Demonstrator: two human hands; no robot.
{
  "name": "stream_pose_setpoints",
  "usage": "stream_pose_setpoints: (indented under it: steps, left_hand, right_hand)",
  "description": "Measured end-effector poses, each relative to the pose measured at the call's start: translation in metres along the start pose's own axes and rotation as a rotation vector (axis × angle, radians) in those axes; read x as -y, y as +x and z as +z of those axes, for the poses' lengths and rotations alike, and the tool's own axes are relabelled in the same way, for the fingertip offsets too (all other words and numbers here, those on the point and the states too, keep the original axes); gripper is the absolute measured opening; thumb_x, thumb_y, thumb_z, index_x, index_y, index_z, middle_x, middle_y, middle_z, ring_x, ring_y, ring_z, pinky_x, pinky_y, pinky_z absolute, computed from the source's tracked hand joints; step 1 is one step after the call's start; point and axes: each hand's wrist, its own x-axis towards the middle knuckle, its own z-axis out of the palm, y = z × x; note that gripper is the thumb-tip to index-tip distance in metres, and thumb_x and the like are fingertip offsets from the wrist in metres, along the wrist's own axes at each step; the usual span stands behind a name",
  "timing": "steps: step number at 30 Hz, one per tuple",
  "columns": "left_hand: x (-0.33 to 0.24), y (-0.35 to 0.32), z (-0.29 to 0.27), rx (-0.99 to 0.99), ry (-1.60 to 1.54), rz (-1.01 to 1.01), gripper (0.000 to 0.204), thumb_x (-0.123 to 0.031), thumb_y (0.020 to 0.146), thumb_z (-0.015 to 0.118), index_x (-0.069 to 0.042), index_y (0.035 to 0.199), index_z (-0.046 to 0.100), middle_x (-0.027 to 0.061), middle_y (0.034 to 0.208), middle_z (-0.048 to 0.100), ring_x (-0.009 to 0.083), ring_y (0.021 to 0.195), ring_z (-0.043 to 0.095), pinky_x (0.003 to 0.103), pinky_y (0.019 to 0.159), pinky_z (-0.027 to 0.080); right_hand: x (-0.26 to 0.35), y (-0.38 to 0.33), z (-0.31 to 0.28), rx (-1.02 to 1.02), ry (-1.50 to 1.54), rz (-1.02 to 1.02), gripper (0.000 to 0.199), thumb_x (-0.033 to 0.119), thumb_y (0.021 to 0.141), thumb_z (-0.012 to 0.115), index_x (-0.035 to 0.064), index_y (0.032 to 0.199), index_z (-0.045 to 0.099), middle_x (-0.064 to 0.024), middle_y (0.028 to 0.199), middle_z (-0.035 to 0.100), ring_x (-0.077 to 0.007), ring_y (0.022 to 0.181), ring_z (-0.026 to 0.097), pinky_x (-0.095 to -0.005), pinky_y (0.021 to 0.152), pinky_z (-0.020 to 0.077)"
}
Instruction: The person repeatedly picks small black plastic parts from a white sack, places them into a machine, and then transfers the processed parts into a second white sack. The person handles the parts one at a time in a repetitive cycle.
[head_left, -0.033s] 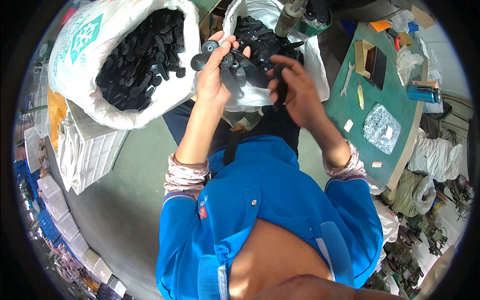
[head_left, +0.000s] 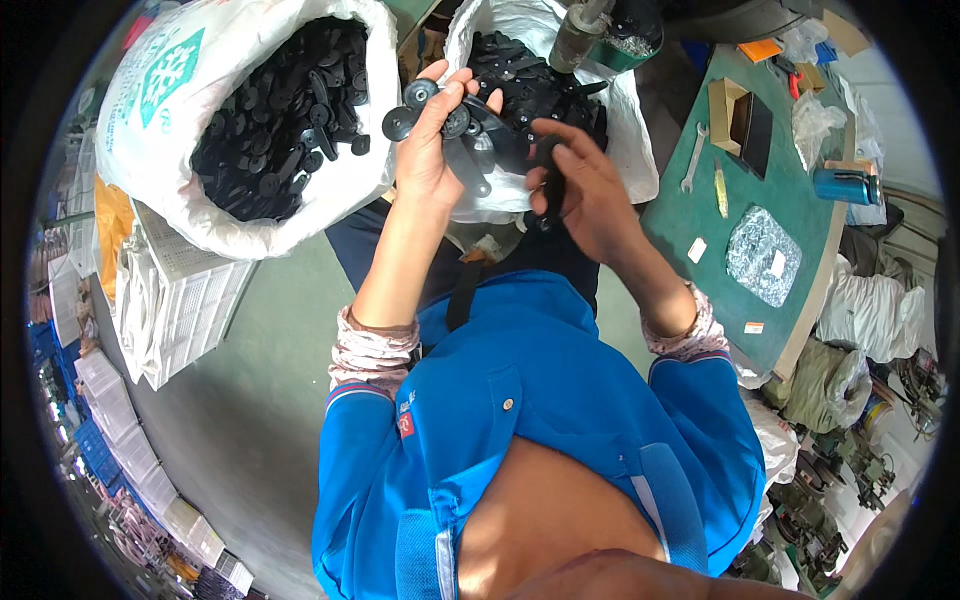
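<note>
My left hand (head_left: 428, 160) is closed round several black flat parts with round disc ends (head_left: 398, 123), which fan out from the fingers. My right hand (head_left: 598, 195) pinches one dark elongated part (head_left: 549, 185), a little to the right of the left hand; motion blurs its fingertips somewhat. Both hands are over the near edge of a white sack (head_left: 632, 140) holding a heap of similar black parts (head_left: 520, 75). To the left, a larger white woven sack (head_left: 150, 150) gapes, full of black disc-ended parts (head_left: 285, 130).
A metal cylinder (head_left: 577, 42) juts over the right sack, beside a green container (head_left: 625, 58). On the green table (head_left: 680, 225) lie a wrench (head_left: 694, 158), a yellow cutter (head_left: 721, 188), an open box (head_left: 738, 125) and a plastic-wrapped bundle (head_left: 764, 255). White crates (head_left: 185, 310) stand at left.
My right hand has shifted slightly left and down, and the part in it has turned a little. The left hand is almost unmoved.
</note>
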Motion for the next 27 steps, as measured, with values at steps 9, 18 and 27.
stream_pose_setpoints:
  steps: [9,18,27]
  left_hand:
    - [0.004,-0.008,0.006,0.059,0.062,-0.001,0.042,0.0,0.086,0.061,-0.002,0.124,0.044,0.016,0.114,0.058,0.0233,0.105,0.059,0.048,0.1,0.047]
    - [0.007,-0.015,0.016,0.122,0.279,-0.028,0.044,-0.005,0.087,0.062,0.002,0.127,0.044,0.0181,0.124,0.051,0.0289,0.108,0.059,0.043,0.095,0.052]
    - [0.008,-0.018,0.01,0.037,0.2,-0.24,0.037,-0.005,0.087,0.062,0.0,0.122,0.049,0.0167,0.105,0.06,0.0286,0.102,0.061,0.051,0.09,0.053]
  right_hand:
    - [-0.004,0.018,-0.007,-0.035,-0.325,-0.21,0.027,0.014,0.096,0.051,-0.0009,0.119,0.051,-0.0135,0.096,0.065,-0.0184,0.078,0.066,-0.0257,0.067,0.0529]
    - [0.023,0.027,-0.018,-0.083,-0.203,-0.27,0.035,0.009,0.093,0.057,-0.0003,0.126,0.054,-0.0121,0.099,0.066,-0.0171,0.085,0.066,-0.0266,0.075,0.0553]
    - [0.086,0.05,-0.023,-0.049,-0.469,-0.595,0.037,0.019,0.091,0.059,0.0006,0.123,0.056,-0.0119,0.097,0.067,-0.0156,0.078,0.065,-0.0249,0.066,0.0502]
